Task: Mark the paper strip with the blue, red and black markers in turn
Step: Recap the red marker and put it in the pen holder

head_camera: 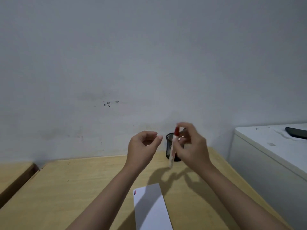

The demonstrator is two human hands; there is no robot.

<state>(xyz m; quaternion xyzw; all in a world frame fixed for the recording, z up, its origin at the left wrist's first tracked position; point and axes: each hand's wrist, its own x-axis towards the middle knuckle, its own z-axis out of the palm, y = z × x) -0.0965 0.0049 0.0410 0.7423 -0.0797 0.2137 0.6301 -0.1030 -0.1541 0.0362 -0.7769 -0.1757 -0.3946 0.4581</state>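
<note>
A white paper strip (152, 208) lies on the wooden table (74, 188) between my forearms, with small blue and red marks (134, 192) at its far left corner. My right hand (191, 145) holds a red-capped marker (173, 146) with a white barrel, upright and blurred, cap end up, in front of a black mesh pen cup (169, 143). My left hand (143, 145) hovers just left of the marker with fingers curled and nothing visible in it. Other markers are hidden or not in view.
The pen cup stands at the back of the table by the grey wall (149, 63). A white cabinet (272, 156) with a dark flat object (296, 132) on top stands at the right. A second wooden surface (13, 176) lies at the left.
</note>
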